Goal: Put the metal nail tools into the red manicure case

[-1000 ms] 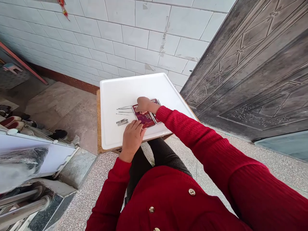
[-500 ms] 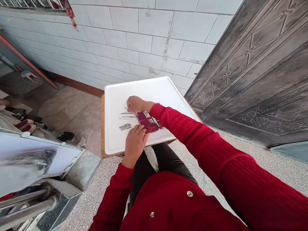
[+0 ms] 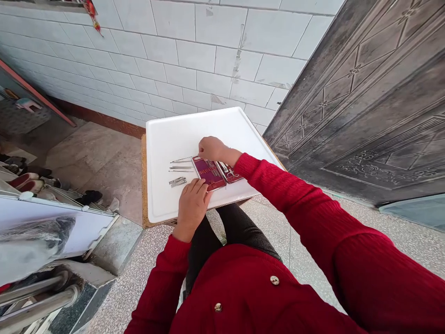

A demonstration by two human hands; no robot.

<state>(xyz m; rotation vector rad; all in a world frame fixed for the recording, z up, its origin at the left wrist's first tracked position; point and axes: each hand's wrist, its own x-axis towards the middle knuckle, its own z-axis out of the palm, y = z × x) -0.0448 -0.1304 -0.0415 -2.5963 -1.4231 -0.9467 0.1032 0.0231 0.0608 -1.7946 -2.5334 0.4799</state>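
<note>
An open manicure case (image 3: 207,172) with a purple-red lining lies on the white tray-like top (image 3: 163,199). Small metal tools are slotted in it, and scissors (image 3: 232,174) show in its right half. My left hand (image 3: 193,204) grips the case's near left edge, fingers on top. Over the far edge of the case is my right hand (image 3: 211,149), fingers curled together; whatever they hold is hidden. Left of the case several slim metal tools (image 3: 181,167) lie side by side. Nearer me are nail clippers (image 3: 178,182).
The white top rests on a brown board (image 3: 144,185) close to a tiled wall (image 3: 194,60). A dark patterned door (image 3: 347,102) stands at the right. On the left are a rack with shoes (image 3: 29,181) and metal pipes (image 3: 45,297).
My right hand has moved right, from above the slim tools to the far edge of the case. More of those tools and the scissors now show. My left hand stays on the case.
</note>
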